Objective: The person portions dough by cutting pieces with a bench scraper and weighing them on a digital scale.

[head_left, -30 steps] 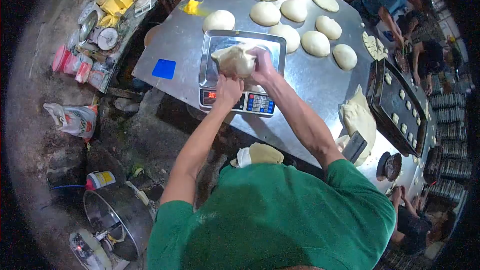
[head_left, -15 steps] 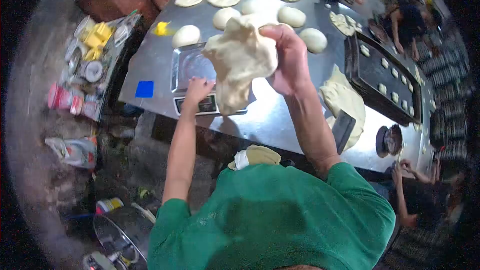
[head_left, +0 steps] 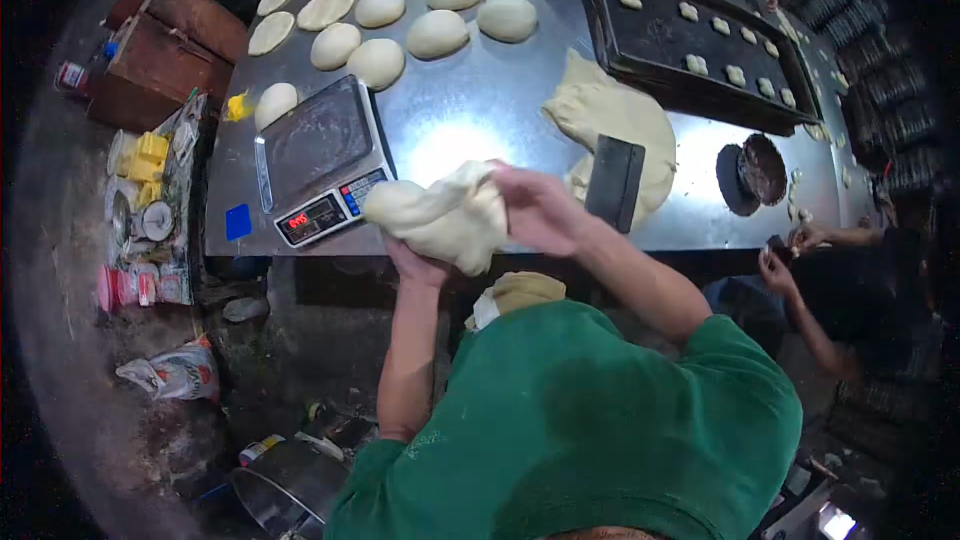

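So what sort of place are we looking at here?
Most likely a bakery workroom: rounded dough balls sit on a metal table, a dark tray holds small shaped dough pieces, and a digital scale stands beside the lump of dough being handled.

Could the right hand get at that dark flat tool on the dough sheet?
Probably yes: the dark flat tool lies near the right hand, nothing visible between, though that hand is busy with the dough lump.

pretty grubby dark floor, big shiny metal bench with bright glare, reddish-brown cabinet off to left
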`<state>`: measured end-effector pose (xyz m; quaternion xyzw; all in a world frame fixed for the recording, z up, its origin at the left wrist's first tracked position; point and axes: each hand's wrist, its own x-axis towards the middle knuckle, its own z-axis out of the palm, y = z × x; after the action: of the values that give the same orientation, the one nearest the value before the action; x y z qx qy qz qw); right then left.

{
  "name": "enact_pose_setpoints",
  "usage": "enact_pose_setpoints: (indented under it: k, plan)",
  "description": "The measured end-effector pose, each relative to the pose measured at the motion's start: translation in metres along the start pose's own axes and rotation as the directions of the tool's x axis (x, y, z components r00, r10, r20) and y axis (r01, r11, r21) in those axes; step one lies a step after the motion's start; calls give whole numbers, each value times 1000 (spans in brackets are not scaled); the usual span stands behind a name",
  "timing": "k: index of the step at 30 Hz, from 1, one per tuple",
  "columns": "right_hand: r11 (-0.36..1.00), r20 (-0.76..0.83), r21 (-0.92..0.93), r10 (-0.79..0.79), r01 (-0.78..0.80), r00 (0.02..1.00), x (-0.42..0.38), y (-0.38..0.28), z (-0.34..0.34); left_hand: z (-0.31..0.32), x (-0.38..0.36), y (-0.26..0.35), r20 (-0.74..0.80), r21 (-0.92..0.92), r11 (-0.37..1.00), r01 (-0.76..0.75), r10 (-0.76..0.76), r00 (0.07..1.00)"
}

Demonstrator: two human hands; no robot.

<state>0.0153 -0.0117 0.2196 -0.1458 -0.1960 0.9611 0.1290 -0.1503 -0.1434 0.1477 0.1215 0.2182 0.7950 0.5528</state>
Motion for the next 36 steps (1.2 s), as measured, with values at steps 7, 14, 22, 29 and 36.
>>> enact_pose_setpoints:
  k: [7,14,22,29,36]
  plan:
    - [811,-240,-574,-299,113,924,-29,25,-51,89,-1,-42,-361,657,676,334,-106,926]
    - [858,-386,-514,-245,13,889,-29,-28,-50,65,8,-21,-175,464,716,522,-503,846]
    - [798,-391,-601,-346,47,853,8,-5,-27,41,9,-13,-280,221,878,425,-361,890]
    - [893,-81,-362,257,-269,963,-3,25,-8,-7,18,-10,53,225,894,387,-408,912]
    - [865,-104,-499,-119,52,987,-25,-52,-57,71,43,1,-38,283,897,340,-344,938]
